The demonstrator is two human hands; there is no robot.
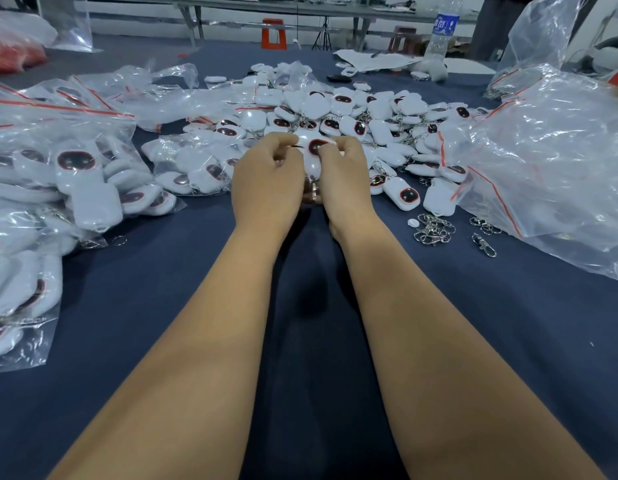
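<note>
Glossy rounded fob (316,147) — right hand (345,176) pinches.

dark blue table (169,271) filling the foreground, long grey bench (266,6) across the back on metal legs, orange stool (274,33) and brown stool (402,38) by it, black tripod (323,34) between them — pale floor (231,33), even indoor light

**One label, not legible**

The bottle (441,39) carries a blue label (446,25) with two large white characters and smaller print below, all too blurred to read. The fob (316,147), well in front and left of the bottle, shows no readable lettering.
</note>
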